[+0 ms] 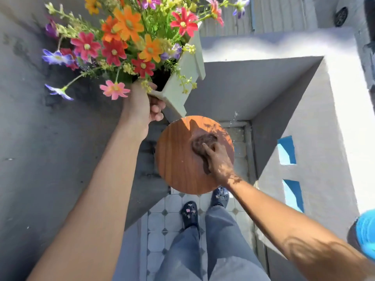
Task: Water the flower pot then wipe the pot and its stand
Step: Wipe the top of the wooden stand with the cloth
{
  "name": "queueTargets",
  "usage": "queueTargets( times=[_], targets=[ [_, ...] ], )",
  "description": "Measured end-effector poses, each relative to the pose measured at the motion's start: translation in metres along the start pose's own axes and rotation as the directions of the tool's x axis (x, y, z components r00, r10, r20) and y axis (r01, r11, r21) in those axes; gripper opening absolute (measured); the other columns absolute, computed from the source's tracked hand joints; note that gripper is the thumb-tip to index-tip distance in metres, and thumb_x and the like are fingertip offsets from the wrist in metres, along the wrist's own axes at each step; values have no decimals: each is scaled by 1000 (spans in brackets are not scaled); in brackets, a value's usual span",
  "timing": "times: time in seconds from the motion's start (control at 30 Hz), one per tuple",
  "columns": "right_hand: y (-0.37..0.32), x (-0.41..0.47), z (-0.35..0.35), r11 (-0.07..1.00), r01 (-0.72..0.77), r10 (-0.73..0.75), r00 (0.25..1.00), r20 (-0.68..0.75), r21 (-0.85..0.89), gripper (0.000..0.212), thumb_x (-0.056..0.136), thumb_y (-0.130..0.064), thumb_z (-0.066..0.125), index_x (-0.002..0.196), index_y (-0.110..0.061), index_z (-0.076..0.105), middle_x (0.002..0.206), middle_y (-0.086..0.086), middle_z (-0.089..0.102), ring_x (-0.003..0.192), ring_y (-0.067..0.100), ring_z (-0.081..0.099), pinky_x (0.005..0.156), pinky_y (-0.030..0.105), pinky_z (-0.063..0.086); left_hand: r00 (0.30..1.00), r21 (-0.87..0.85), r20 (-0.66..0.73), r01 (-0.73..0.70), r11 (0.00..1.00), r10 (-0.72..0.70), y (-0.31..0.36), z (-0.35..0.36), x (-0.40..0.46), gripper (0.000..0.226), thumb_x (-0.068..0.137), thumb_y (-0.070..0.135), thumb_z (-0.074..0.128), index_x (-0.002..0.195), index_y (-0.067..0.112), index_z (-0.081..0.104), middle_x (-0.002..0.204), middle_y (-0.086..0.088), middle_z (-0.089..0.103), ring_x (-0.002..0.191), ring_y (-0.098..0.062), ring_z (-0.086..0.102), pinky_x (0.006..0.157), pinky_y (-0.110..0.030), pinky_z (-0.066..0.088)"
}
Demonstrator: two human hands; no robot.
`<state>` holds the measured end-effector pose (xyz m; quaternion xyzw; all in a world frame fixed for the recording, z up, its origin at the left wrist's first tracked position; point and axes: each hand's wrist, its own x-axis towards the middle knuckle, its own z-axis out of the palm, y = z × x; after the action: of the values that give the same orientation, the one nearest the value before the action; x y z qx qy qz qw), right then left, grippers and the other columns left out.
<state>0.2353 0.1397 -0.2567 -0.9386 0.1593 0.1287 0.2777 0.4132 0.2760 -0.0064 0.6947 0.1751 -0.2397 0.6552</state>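
Note:
My left hand (145, 105) grips the rim of a pale square flower pot (183, 78) and holds it lifted and tilted, up and to the left of the stand. Bright flowers (121, 37) in red, orange, pink and purple spill out of it. Below sits the round wooden stand top (178, 159). My right hand (218, 161) presses a dark brown cloth (203, 141) flat on the right half of that top.
A grey wall (40, 138) runs along the left. A white parapet (334, 118) with blue openings rises on the right. My legs and dark shoes (189, 212) stand on tiled floor (160, 220) under the stand. A blue object (366, 234) shows at the right edge.

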Motion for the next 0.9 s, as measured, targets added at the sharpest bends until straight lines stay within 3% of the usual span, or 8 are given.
queueTargets(
  times=[0.13, 0.37, 0.47, 0.53, 0.6, 0.67, 0.77, 0.9],
  targets=[
    [-53, -36, 44, 954, 300, -299, 950, 92, 4, 56, 88, -10, 56, 142, -15, 43, 121, 15, 45, 107, 35, 43, 77, 48, 54, 1000, 7, 13, -3, 1000, 3, 3, 3, 11, 19, 86, 10, 33, 70, 14, 43, 55, -7, 46, 39, -14, 32, 41, -24, 24],
    [-65, 9, 31, 772, 625, -589, 772, 239, -116, 56, 88, -12, 55, 142, -19, 45, 121, 11, 46, 108, 30, 43, 78, 42, 52, 1000, 4, 25, 4, 1000, -4, 1, 7, 17, 23, 86, 9, 32, 66, 16, 42, 48, -3, 46, 40, -14, 32, 42, -24, 24],
    [-22, 59, -11, 935, 323, -318, 946, 57, -147, 55, 86, -7, 52, 134, -33, 54, 126, 8, 48, 115, 28, 46, 87, 44, 53, 1000, -12, 19, 5, 1000, -5, 1, 5, 20, 23, 86, 9, 31, 66, 16, 40, 47, -3, 45, 40, -14, 31, 43, -24, 23],
    [14, 69, -36, 998, 17, -19, 999, -32, -64, 45, 94, -12, 44, 98, -48, 71, 103, 3, 54, 107, 25, 56, 82, 42, 57, 1000, -22, 19, 10, 1000, -10, 0, 4, 21, 24, 86, 8, 32, 65, 16, 40, 48, -3, 45, 41, -14, 31, 42, -24, 23],
    [35, 67, -35, 982, -154, 153, 988, 21, 108, 46, 99, -11, 37, 73, -29, 70, 80, -1, 52, 93, 17, 62, 76, 37, 59, 1000, -33, 23, 13, 999, -13, 0, 4, 22, 25, 86, 8, 32, 64, 15, 41, 49, -4, 45, 41, -14, 31, 42, -24, 23],
    [21, 56, -39, 967, -221, 225, 974, -17, 125, 20, 98, -9, 43, 91, -11, 62, 83, -1, 61, 83, 6, 57, 69, 23, 54, 999, -40, 25, 20, 999, -19, 1, 4, 24, 24, 86, 9, 33, 65, 15, 43, 50, -4, 45, 41, -13, 31, 43, -25, 23],
    [-3, 40, -13, 980, 185, -192, 974, -122, -67, 49, 88, -10, 58, 136, -18, 49, 117, 12, 50, 106, 25, 47, 76, 39, 55, 1000, -43, 15, 25, 999, -24, 2, 3, 27, 24, 86, 9, 33, 66, 14, 44, 49, -4, 47, 41, -14, 32, 43, -25, 24],
    [-51, -11, 43, 880, 471, -464, 881, 95, -69, 49, 91, -19, 45, 139, -14, 48, 112, 13, 48, 101, 31, 46, 71, 43, 54, 1000, -31, 2, 21, 999, -21, 5, 5, 30, 24, 89, 11, 33, 68, 14, 44, 49, -5, 47, 42, -14, 33, 42, -24, 24]
  ],
)
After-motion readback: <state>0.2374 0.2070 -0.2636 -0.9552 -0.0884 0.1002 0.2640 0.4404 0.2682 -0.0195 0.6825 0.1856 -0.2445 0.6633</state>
